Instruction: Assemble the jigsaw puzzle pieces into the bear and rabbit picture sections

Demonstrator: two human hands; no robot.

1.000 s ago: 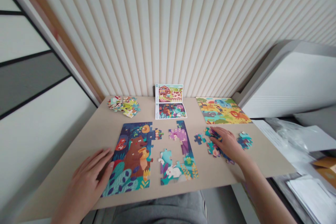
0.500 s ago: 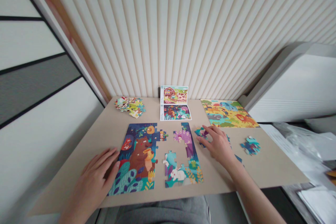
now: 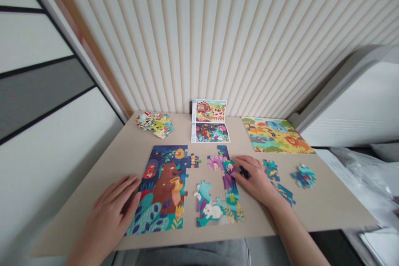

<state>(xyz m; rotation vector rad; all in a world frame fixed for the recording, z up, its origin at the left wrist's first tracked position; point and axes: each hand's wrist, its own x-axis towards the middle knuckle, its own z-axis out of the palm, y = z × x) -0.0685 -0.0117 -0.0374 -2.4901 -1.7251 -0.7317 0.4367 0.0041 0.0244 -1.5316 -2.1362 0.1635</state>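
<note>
The bear section of a jigsaw puzzle (image 3: 166, 183) lies joined on the table. My left hand (image 3: 114, 208) rests at its left edge, fingers stretched out and holding nothing. To the right, a second joined section with a white rabbit (image 3: 213, 210) runs up to purple pieces (image 3: 216, 162), with a gap between the two sections. My right hand (image 3: 254, 176) pinches a teal and pink puzzle piece (image 3: 229, 166) over the purple part; whether it lies flat there I cannot tell. A dark puzzle piece (image 3: 244, 172) shows partly under that hand.
Loose puzzle pieces (image 3: 272, 170) and a round pile of pieces (image 3: 304, 176) lie at right. A picture leaflet (image 3: 210, 121) stands at the back, between a heap of pieces (image 3: 155, 124) and a finished safari puzzle (image 3: 277, 135). A ribbed panel (image 3: 205, 37) rises behind the table.
My right hand has moved left from the loose pieces to the purple part, bringing a puzzle piece with it. My left hand stays in place; the view has shifted slightly.
</note>
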